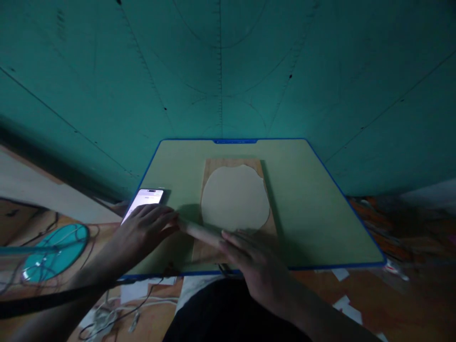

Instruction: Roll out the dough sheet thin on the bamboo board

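A round, flat sheet of pale dough [234, 197] lies on a wooden board [211, 167] in the middle of a pale green, blue-edged table top [306, 209]. A wooden rolling pin [197, 231] lies across the near end of the board. My left hand [144, 228] rests flat on its left end, fingers stretched out. My right hand [252, 259] lies flat over its right end, fingers extended. The pin's right part is hidden under that hand.
A phone [144, 198] with a lit screen lies at the table top's left edge, just beyond my left hand. A teal wall [228, 71] rises behind. Cables [107, 320] and paper scraps [347, 306] lie on the floor around. A teal round object [53, 249] sits at the left.
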